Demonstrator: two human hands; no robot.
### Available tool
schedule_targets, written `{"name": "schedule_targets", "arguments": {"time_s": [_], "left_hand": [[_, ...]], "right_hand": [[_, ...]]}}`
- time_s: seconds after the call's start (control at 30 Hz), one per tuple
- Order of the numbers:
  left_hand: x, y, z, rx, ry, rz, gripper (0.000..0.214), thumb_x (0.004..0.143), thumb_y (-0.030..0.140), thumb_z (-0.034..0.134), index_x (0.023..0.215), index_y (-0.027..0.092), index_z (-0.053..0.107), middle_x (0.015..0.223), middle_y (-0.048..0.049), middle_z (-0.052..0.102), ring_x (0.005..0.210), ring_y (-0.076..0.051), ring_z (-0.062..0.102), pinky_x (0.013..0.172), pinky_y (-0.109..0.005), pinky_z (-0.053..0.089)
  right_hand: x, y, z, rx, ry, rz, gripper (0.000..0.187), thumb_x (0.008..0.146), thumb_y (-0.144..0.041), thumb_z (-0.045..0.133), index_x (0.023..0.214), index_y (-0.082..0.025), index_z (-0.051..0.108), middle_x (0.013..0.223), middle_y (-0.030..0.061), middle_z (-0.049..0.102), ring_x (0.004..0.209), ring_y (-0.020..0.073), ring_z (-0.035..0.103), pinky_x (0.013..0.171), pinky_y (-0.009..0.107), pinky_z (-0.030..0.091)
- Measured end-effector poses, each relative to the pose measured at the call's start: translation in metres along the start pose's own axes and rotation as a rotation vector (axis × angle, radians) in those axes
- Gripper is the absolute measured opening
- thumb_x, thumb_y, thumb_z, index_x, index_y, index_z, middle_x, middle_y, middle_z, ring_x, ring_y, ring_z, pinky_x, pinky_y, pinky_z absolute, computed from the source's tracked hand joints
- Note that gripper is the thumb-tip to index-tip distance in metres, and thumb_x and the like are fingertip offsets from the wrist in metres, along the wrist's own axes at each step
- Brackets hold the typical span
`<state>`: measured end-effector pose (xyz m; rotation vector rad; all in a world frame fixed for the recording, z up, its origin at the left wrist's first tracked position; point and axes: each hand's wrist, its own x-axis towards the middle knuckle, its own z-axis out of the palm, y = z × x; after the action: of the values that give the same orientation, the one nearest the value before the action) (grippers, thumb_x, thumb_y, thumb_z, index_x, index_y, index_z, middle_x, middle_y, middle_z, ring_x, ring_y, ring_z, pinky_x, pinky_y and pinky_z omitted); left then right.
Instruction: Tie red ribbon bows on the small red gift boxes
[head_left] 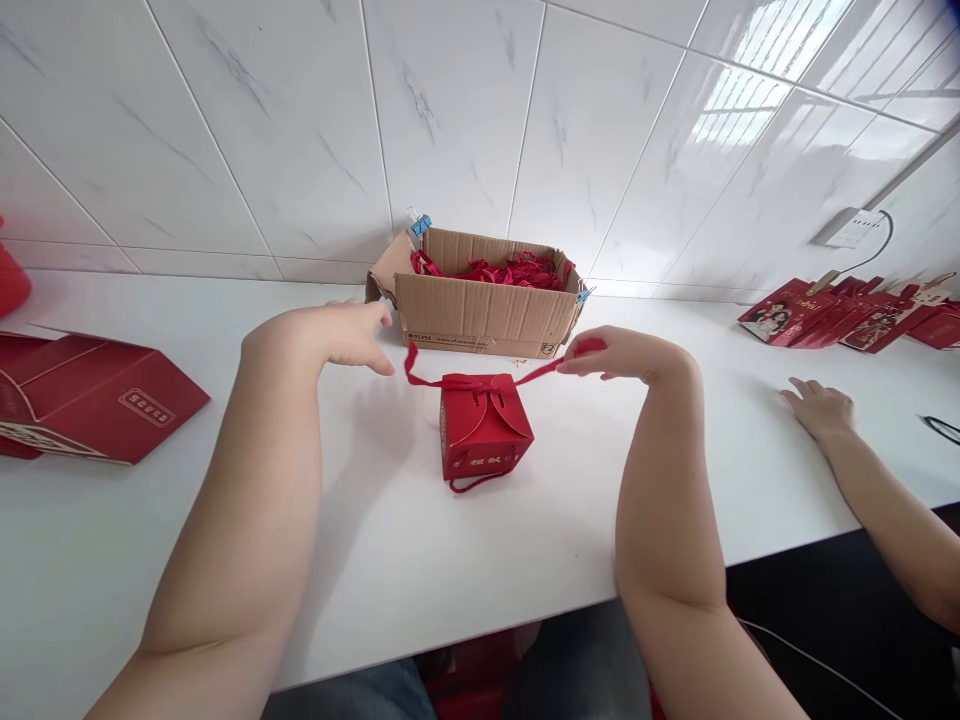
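Observation:
A small red gift box [484, 428] with folded petal flaps stands on the white table [420, 560], in the middle. A red ribbon [544, 372] runs through its top and stretches out to both sides. My right hand [622, 355] pinches the ribbon's right end, pulled taut above the table. My left hand [341, 335] hovers to the box's left, fingers curled, right beside the ribbon's left end [412, 362]; whether it grips that end I cannot make out. A ribbon loop hangs at the box's front bottom.
An open cardboard carton [480, 310] full of red ribbons stands against the tiled wall behind the box. Flat red box blanks [90, 395] lie at the left. More red cards [847, 315] lie far right. Another person's hand [821, 408] rests flat on the table at right.

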<state>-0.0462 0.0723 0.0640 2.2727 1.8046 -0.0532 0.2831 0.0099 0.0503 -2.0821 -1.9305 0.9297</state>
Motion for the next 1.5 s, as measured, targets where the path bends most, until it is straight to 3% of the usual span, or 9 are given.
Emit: {"name": "schedule_targets", "arguments": {"time_s": [0.07, 0.13, 0.23, 0.27, 0.33, 0.4, 0.43, 0.73, 1.5], "left_hand": [[-0.010, 0.016, -0.003, 0.048, -0.043, -0.015, 0.080, 0.053, 0.060, 0.066, 0.126, 0.030, 0.052, 0.139, -0.0123, 0.050, 0.113, -0.036, 0.054, 0.075, -0.037, 0.045], [-0.019, 0.031, -0.004, 0.053, -0.091, 0.075, 0.078, 0.057, 0.063, 0.063, 0.127, 0.031, 0.050, 0.143, -0.0093, 0.047, 0.114, -0.035, 0.054, 0.077, -0.035, 0.045], [-0.029, 0.048, -0.002, 0.046, -0.175, 0.196, 0.070, 0.058, 0.065, 0.062, 0.120, 0.032, 0.056, 0.135, -0.0073, 0.054, 0.103, -0.031, 0.060, 0.073, -0.033, 0.044], [-0.032, 0.053, 0.000, 0.039, -0.208, 0.225, 0.069, 0.057, 0.065, 0.063, 0.117, 0.031, 0.057, 0.131, -0.0072, 0.056, 0.099, -0.030, 0.061, 0.071, -0.032, 0.044], [-0.035, 0.062, 0.004, 0.023, -0.264, 0.271, 0.070, 0.055, 0.067, 0.064, 0.114, 0.030, 0.057, 0.123, -0.0077, 0.060, 0.093, -0.029, 0.062, 0.067, -0.032, 0.043], [-0.038, 0.069, 0.008, 0.026, -0.297, 0.302, 0.073, 0.052, 0.069, 0.066, 0.111, 0.027, 0.056, 0.119, -0.0089, 0.061, 0.091, -0.028, 0.062, 0.063, -0.032, 0.043], [-0.038, 0.072, 0.009, 0.038, -0.304, 0.312, 0.074, 0.052, 0.070, 0.066, 0.111, 0.026, 0.055, 0.119, -0.0096, 0.061, 0.091, -0.029, 0.062, 0.062, -0.032, 0.043], [-0.036, 0.086, 0.018, 0.077, -0.277, 0.319, 0.069, 0.049, 0.068, 0.070, 0.099, 0.024, 0.052, 0.110, -0.0111, 0.061, 0.088, -0.029, 0.061, 0.057, -0.031, 0.042], [-0.037, 0.089, 0.016, 0.081, -0.366, 0.392, 0.037, 0.062, 0.056, 0.064, 0.075, 0.022, 0.055, 0.095, -0.0077, 0.062, 0.070, -0.021, 0.059, 0.052, -0.031, 0.041]], "right_hand": [[-0.005, -0.001, -0.001, 0.023, 0.198, -0.032, 0.062, 0.067, -0.055, 0.070, 0.120, -0.026, 0.057, 0.131, 0.0109, 0.058, 0.112, 0.0306, 0.059, 0.088, 0.046, 0.053], [-0.010, -0.003, 0.000, 0.055, 0.397, -0.095, 0.084, 0.065, -0.054, 0.073, 0.138, -0.027, 0.041, 0.142, 0.0139, 0.047, 0.120, 0.0339, 0.053, 0.087, 0.048, 0.053], [-0.017, -0.014, 0.004, 0.049, 0.507, -0.280, 0.077, 0.069, -0.047, 0.071, 0.137, -0.027, 0.043, 0.142, 0.0104, 0.047, 0.126, 0.0313, 0.048, 0.094, 0.047, 0.050], [-0.019, -0.020, 0.006, 0.036, 0.453, -0.351, 0.066, 0.070, -0.045, 0.071, 0.131, -0.027, 0.050, 0.138, 0.0081, 0.052, 0.125, 0.0288, 0.050, 0.097, 0.046, 0.048], [-0.022, -0.032, 0.011, 0.011, 0.199, -0.455, 0.048, 0.072, -0.044, 0.069, 0.116, -0.027, 0.061, 0.127, 0.0054, 0.060, 0.120, 0.0251, 0.054, 0.098, 0.042, 0.047], [-0.024, -0.043, 0.017, -0.048, -0.034, -0.473, 0.049, 0.068, -0.046, 0.072, 0.112, -0.028, 0.062, 0.124, 0.0046, 0.061, 0.119, 0.0251, 0.055, 0.095, 0.041, 0.049], [-0.024, -0.048, 0.020, -0.090, -0.086, -0.456, 0.052, 0.066, -0.048, 0.074, 0.113, -0.029, 0.062, 0.126, 0.0045, 0.060, 0.119, 0.0259, 0.055, 0.093, 0.040, 0.050], [-0.014, -0.061, 0.033, -0.294, -0.159, -0.387, 0.056, 0.063, -0.052, 0.074, 0.112, -0.030, 0.058, 0.127, 0.0028, 0.057, 0.103, 0.0245, 0.060, 0.072, 0.031, 0.050], [-0.014, -0.067, 0.031, -0.344, -0.228, -0.358, 0.046, 0.062, -0.049, 0.074, 0.100, -0.026, 0.063, 0.114, 0.0031, 0.062, 0.096, 0.0237, 0.060, 0.064, 0.028, 0.044]]}}
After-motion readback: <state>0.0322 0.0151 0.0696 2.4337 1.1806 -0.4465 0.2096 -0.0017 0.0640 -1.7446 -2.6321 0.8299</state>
